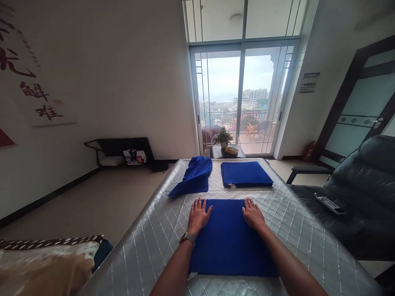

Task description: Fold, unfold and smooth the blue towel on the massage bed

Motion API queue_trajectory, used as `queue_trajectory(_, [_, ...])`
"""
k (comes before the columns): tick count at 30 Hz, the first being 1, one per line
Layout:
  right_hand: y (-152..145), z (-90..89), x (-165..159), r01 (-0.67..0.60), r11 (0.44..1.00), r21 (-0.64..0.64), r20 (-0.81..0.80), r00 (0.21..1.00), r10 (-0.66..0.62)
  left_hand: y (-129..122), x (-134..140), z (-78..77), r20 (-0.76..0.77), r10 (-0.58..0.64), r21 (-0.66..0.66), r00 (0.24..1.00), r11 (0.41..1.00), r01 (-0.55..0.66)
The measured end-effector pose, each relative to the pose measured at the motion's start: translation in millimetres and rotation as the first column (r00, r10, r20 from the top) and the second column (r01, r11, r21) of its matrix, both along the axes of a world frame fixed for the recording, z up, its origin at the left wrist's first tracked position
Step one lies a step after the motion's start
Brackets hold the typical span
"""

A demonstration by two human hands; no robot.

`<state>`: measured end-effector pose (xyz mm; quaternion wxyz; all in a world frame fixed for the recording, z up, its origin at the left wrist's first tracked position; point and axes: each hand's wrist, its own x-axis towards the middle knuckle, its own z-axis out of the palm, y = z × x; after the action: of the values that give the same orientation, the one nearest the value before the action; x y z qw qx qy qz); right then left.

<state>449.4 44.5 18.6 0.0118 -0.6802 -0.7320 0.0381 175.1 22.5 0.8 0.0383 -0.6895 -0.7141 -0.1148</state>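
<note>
A folded blue cloth [231, 242] lies flat on the silver quilted table cover [154, 230] right in front of me. On its far left corner rests my left hand [199, 214], palm down with the fingers stretched out. My right hand [253, 211] lies flat the same way on the far right corner. A white tag pokes out at the near left edge of the cloth. Beyond, to the right, sits a neat stack of folded blue cloth [247, 173] with a white label. A crumpled blue cloth [196, 174] lies loose at the far left.
A dark armchair [364, 197] with a remote-like device [329, 204] on its seat stands at the right. Past the table's far edge is a small stand [216, 152] with a potted plant [224, 137]. A patterned cushioned seat [46, 267] is at the lower left.
</note>
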Motion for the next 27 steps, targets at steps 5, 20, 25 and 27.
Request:
queue_trajectory(5, [-2.9,-5.0,2.6,0.001,1.0,0.031,-0.051,0.999,0.0,-0.9,-1.2,-1.1,-0.001,0.005,-0.007,1.0,1.0,-0.005])
queue_trajectory(20, [-3.5,-6.0,1.5,0.001,0.999,0.044,-0.081,0.997,0.002,-1.4,0.8,5.4,-0.065,0.01,-0.022,0.998,1.0,-0.011])
queue_trajectory(25, [3.0,-2.6,3.6,0.007,1.0,0.023,-0.126,0.992,-0.004,-2.4,1.7,6.9,-0.058,0.019,-0.038,0.998,0.999,-0.021])
queue_trajectory(27, [9.5,1.9,8.2,0.024,0.999,0.022,-0.169,0.985,-0.02,-1.9,1.6,5.2,-0.063,0.019,-0.02,0.998,1.0,-0.021])
